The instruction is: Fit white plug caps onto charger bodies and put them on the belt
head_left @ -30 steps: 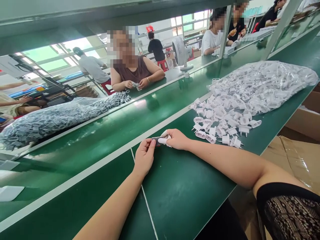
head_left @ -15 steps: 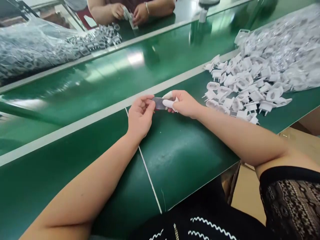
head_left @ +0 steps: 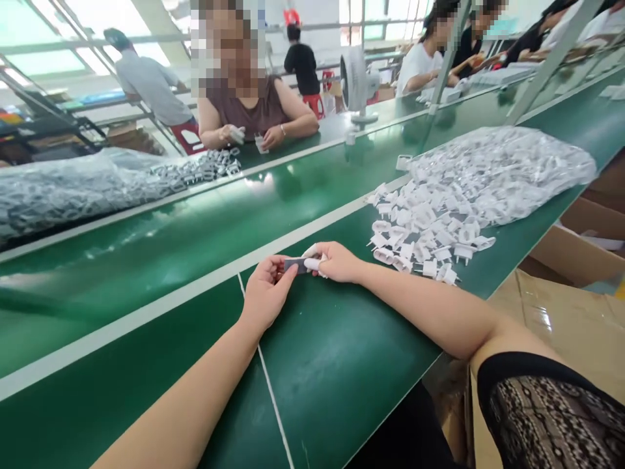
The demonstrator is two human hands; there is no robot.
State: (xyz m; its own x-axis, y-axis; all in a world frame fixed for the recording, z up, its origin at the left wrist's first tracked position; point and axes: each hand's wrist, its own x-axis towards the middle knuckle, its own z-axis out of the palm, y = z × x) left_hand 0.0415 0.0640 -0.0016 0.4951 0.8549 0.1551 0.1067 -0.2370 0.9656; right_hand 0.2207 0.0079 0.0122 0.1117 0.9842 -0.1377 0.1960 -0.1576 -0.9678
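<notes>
A small flat grey piece is held between my two hands above the green table. My left hand pinches its left end between thumb and fingers. White covers sit on the thumb and a finger of my right hand, which grips the right end. To the right of my hands lies a loose pile of white plug-shaped parts, with prongs showing on some.
A clear bag of white parts lies behind the pile. Across the green belt, a person handles a white part beside a bag of grey parts. A fan and cardboard boxes also show.
The view has tilted up, bringing the opposite person's upper body, the fan and more people into sight. Both my hands still hold the grey piece. Across the belt, the person's hands have moved apart.
</notes>
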